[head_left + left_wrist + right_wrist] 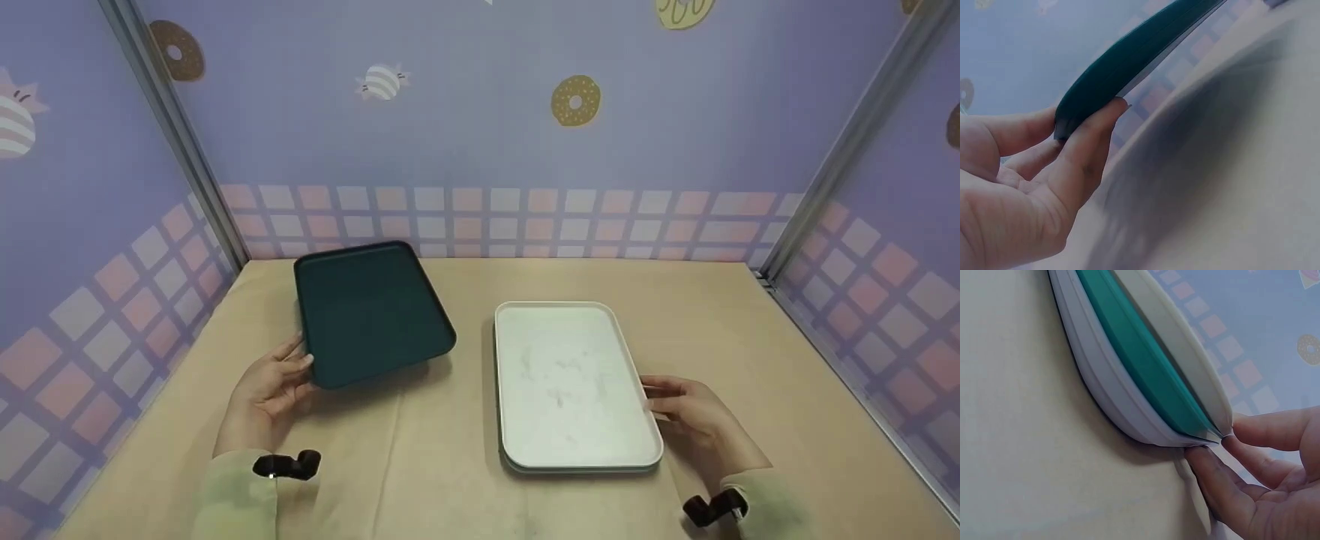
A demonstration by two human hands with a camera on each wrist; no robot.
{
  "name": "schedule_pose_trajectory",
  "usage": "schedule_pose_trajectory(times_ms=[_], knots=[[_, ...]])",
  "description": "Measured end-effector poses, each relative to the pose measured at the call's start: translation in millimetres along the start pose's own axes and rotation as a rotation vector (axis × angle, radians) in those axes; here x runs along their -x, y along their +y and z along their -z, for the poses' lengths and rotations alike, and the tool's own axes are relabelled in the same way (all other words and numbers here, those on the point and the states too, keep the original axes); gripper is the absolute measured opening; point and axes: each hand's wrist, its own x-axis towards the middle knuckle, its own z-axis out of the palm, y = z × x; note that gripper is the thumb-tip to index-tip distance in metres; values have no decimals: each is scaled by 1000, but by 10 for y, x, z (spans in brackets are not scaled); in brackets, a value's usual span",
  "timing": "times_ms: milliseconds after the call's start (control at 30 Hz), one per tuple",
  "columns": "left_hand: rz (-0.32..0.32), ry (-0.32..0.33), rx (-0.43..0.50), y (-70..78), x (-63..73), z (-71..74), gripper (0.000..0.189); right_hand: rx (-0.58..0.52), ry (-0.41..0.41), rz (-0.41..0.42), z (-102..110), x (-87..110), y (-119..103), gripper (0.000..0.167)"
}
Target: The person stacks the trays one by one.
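Note:
My left hand (pixel 274 382) pinches a dark green tray (pixel 371 315) at its near left edge, thumb above and fingers underneath. The tray is tilted and raised off the table, its shadow falling below, as the left wrist view also shows. My right hand (pixel 694 409) grips the right edge of a stack of trays. On top lies a white tray (pixel 574 382) with faint grey marks. In the right wrist view a green tray (pixel 1140 365) sits under it, and a pale tray (pixel 1106 382) lies lowest. The thumb touches the top rim, and a finger reaches under the bottom one.
A beige cloth-covered table (pixel 442 495) holds the stack right of centre. Patterned walls (pixel 480 150) with metal corner posts (pixel 169 127) enclose it at the back and on both sides. The dark green tray is close to the back wall.

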Motion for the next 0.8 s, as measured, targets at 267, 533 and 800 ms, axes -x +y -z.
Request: schedule_pose_trajectory(times_ms=[267, 533, 800], knots=[[-51, -105, -38, 11, -8, -329, 78, 24, -15, 24, -4, 1, 9, 62], [-42, -153, -6, -76, -72, -627, 72, 20, -9, 41, -13, -22, 15, 59], [-44, -191, -16, -198, -101, -842, 70, 43, 10, 23, 5, -7, -29, 59]])
